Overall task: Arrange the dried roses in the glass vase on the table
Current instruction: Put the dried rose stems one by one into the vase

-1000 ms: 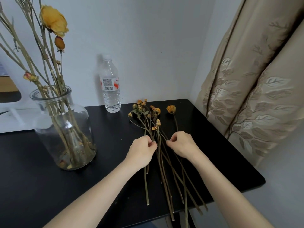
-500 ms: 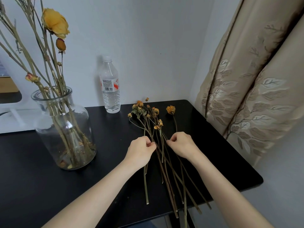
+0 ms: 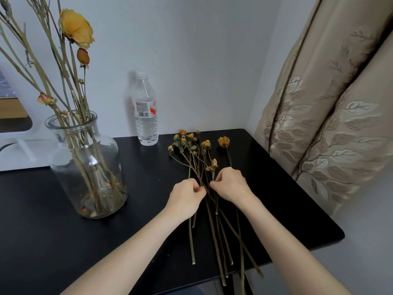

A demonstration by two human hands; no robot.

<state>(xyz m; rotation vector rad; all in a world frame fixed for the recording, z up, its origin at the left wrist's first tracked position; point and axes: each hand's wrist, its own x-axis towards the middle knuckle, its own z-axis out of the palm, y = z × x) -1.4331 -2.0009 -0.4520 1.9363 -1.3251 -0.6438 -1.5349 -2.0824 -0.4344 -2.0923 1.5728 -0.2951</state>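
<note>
A black table (image 3: 53, 231) carries a glass vase (image 3: 106, 158) at 9 o'clock, a bottle (image 3: 145, 124) at 12, and loose roses (image 3: 205, 144) right of centre, heads toward 12, stem ends overhanging the 6 o'clock edge.

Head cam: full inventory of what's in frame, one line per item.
glass vase: 1, clear, left side of table
roses in vase: several, yellow-brown, standing in it
loose dried roses: several, orange-yellow heads, lying centre-right on table, stem ends past near edge
water bottle: 1, clear with red-white label, back of table by wall
table: 1, black
curtain: beige, leaf pattern, right
left hand: pinches loose stems
right hand: pinches loose stems
</note>
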